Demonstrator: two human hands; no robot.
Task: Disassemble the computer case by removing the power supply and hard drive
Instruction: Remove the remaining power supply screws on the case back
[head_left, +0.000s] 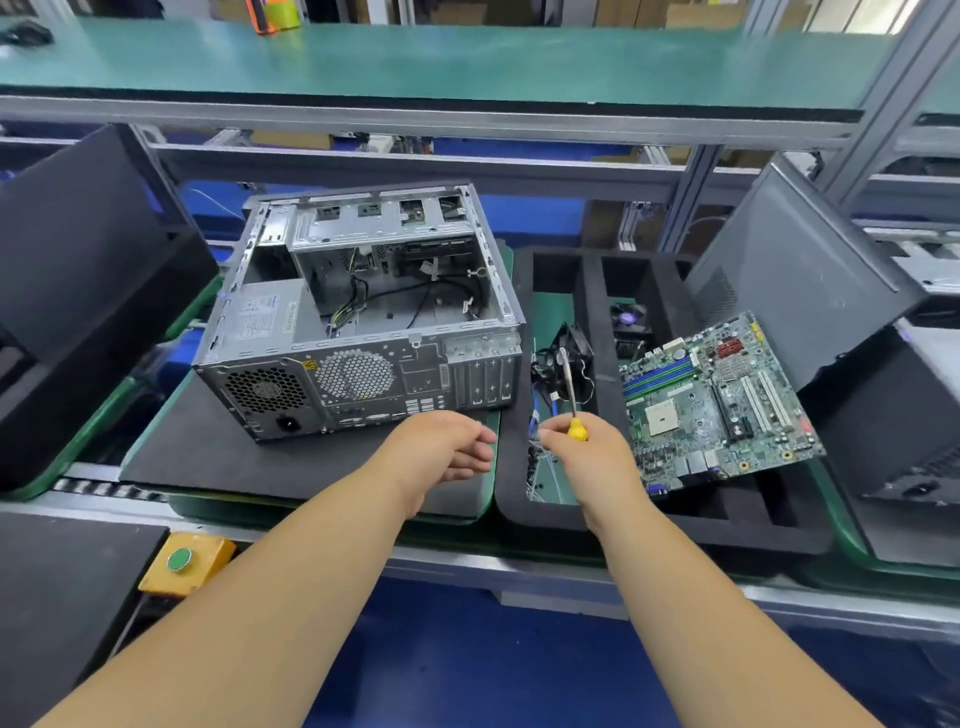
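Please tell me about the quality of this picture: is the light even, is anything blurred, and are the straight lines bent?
Head view: light is bright and even, with soft shadows only. The case and board are sharp. The right hand, its grip on the screwdriver, is slightly blurred, as is the left hand. The wide lens bows the shelf and rails.

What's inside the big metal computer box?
Inside the computer case sit a grey power supply, loose cables and a metal drive cage. What's inside the cage is hidden.
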